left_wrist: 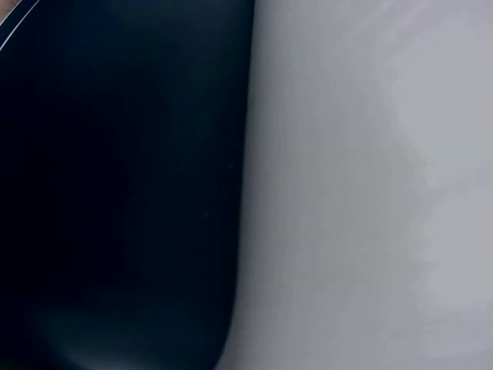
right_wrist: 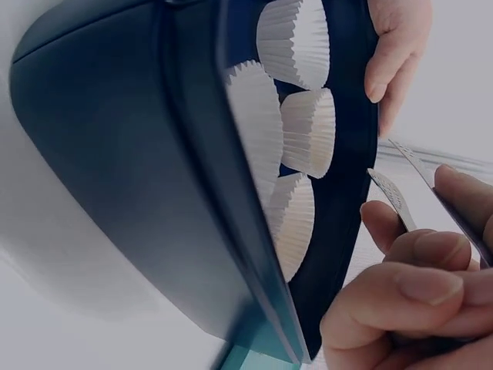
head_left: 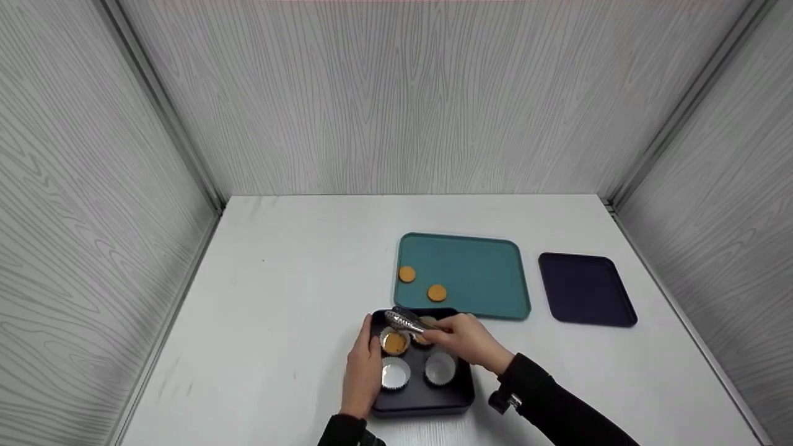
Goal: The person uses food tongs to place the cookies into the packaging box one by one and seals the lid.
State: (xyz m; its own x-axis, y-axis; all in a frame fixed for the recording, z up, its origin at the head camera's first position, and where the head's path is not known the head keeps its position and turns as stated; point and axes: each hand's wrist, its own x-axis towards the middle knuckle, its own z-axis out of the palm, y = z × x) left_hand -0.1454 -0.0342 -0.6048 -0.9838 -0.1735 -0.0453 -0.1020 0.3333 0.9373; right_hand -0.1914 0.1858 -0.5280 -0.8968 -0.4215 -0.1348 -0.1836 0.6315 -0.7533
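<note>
Nearest the viewer, a left hand rests nearly straight fingers along the left wall of a deep dark tin; a right hand curls its fingers around metal tongs, tips apart, over the tin's far half. Inside sit four pleated cups, the far two containing orange discs. Just beyond, a teal tray carries two discs toward its near left corner. Across a narrow gap rightward lies a flat dark tray. White bench stretches broadly leftward, edged by wood-grain walls.

Silver tongs, tips parted, over dark box; fluted white cups inside, upright.
</note>
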